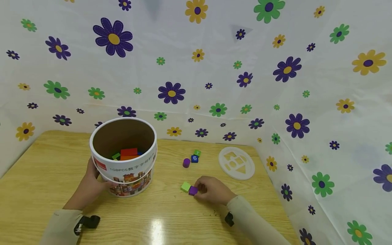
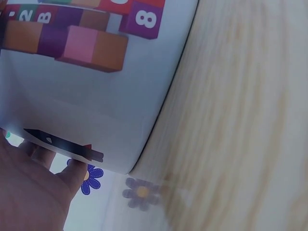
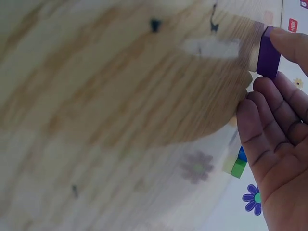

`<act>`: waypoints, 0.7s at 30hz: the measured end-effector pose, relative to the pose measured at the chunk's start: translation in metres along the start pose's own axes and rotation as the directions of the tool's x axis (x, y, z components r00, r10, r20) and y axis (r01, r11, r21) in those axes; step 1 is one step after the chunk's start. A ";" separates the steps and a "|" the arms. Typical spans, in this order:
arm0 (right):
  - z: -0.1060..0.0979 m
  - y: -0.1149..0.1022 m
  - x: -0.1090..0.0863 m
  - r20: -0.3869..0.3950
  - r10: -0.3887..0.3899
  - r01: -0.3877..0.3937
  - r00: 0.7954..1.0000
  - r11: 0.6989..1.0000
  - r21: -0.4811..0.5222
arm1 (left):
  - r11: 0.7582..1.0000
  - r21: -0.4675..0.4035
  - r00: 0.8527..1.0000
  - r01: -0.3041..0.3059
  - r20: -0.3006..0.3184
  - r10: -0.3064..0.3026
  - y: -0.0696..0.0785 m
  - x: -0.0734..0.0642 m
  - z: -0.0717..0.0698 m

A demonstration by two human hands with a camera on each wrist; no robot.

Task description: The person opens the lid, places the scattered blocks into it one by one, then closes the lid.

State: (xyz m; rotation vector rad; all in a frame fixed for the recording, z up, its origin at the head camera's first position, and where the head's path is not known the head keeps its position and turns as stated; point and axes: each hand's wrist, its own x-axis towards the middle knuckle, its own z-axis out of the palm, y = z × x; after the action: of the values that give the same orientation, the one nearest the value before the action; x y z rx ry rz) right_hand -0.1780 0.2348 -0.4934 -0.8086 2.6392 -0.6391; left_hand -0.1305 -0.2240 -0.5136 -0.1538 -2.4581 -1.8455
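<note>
A white bucket (image 1: 105, 170) with printed block pictures stands at the left, tilted slightly, colored blocks (image 1: 129, 152) visible inside it. My left hand (image 1: 88, 187) holds its left side, thumb in front and fingers partly hidden behind; the left wrist view shows fingertips against the printed wall (image 2: 86, 110). On the table to the right, my right hand (image 1: 214, 190) pinches a purple block (image 1: 193, 191) between thumb and fingers. The same purple block (image 3: 268, 53) shows at the thumb in the right wrist view. A light green block (image 1: 185, 186) lies just left of it.
Farther back lie a purple cylinder (image 1: 186, 163), a blue block (image 1: 194, 159) marked 6 and a green block (image 1: 197, 153). A white round lid with shaped cutouts (image 1: 251, 166) rests at the back right. A flowered sheet (image 1: 183, 71) rises behind the wooden table (image 1: 128, 217).
</note>
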 end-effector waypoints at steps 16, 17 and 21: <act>-0.001 0.012 -0.003 -0.108 -0.009 0.014 0.994 0.999 0.049 | 1.000 0.014 1.000 0.011 -0.004 -0.011 -0.004 0.000 -0.001; -0.001 0.013 -0.003 -0.117 -0.004 0.011 0.993 0.998 0.058 | 1.000 0.016 1.000 0.014 -0.005 -0.014 -0.004 0.000 0.000; -0.003 0.015 -0.003 -0.160 -0.004 0.020 0.987 0.995 0.094 | 1.000 0.012 1.000 0.020 -0.004 -0.020 -0.004 0.000 0.000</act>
State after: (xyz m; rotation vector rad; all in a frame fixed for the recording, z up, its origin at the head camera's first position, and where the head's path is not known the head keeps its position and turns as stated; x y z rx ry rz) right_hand -0.1838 0.2487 -0.4981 -0.7755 2.7230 -0.8603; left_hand -0.1310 -0.2249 -0.5177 -0.1258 -2.4769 -1.8361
